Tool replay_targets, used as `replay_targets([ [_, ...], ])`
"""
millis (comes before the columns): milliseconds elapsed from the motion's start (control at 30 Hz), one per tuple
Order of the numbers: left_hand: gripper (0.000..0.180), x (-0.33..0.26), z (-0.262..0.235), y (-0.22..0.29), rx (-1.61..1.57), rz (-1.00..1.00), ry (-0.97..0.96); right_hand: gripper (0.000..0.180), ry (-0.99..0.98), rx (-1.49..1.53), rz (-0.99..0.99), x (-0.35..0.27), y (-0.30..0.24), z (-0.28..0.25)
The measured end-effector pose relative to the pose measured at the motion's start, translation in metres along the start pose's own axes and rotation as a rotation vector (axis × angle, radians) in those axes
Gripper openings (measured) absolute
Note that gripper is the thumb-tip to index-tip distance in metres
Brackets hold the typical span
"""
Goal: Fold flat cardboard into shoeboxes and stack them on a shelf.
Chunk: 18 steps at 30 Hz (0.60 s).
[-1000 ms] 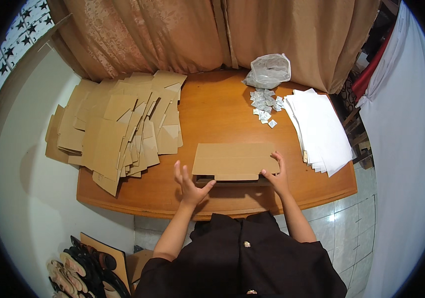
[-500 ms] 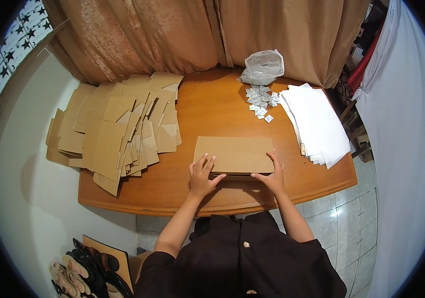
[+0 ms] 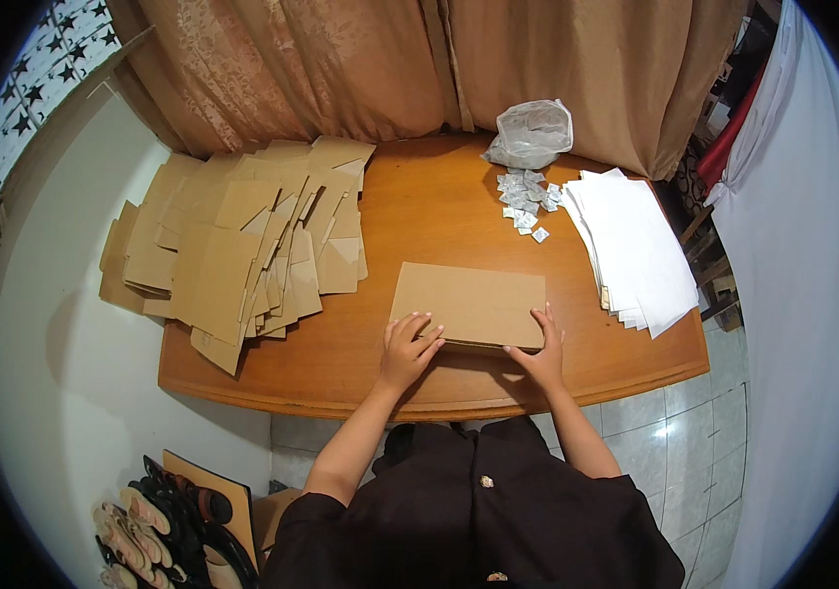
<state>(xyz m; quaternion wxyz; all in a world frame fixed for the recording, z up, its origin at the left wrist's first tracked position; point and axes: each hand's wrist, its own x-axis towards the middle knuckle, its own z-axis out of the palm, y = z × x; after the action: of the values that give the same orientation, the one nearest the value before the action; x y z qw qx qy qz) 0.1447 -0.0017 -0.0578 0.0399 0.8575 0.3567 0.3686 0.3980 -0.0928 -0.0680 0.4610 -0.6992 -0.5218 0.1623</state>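
A shallow brown cardboard box (image 3: 473, 299) lies near the front middle of the table, its broad flat top facing up. At its near left corner, my left hand (image 3: 408, 351) has fingertips on the top and the thumb by the front edge. My right hand (image 3: 540, 358) grips the opposite near corner, fingers along the right side and thumb at the front. The inside of the box is hidden.
Flattened cardboard boxes (image 3: 223, 245) are heaped at the table's left. Small white sachets (image 3: 527, 196) lie before a clear plastic bag (image 3: 532, 133) at the back right, beside stacked white sheets (image 3: 632, 250). The wooden table (image 3: 419, 206) has a curved front edge.
The dark gap along the box's front edge has narrowed. My left fingers and thumb have drawn closer together at its corner. The whole view has shifted slightly.
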Motion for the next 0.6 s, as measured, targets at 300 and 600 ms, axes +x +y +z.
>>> replay_targets([
  [300,0.02,-0.005,0.009,0.006,-0.019,-0.005,-0.037,0.053,-0.006,-0.063,-0.105,-0.006,0.011,-0.004],
  [600,0.019,-0.01,0.017,0.022,-0.05,-0.279,0.119,0.041,-0.163,0.177,0.012,0.113,0.039,-0.016],
])
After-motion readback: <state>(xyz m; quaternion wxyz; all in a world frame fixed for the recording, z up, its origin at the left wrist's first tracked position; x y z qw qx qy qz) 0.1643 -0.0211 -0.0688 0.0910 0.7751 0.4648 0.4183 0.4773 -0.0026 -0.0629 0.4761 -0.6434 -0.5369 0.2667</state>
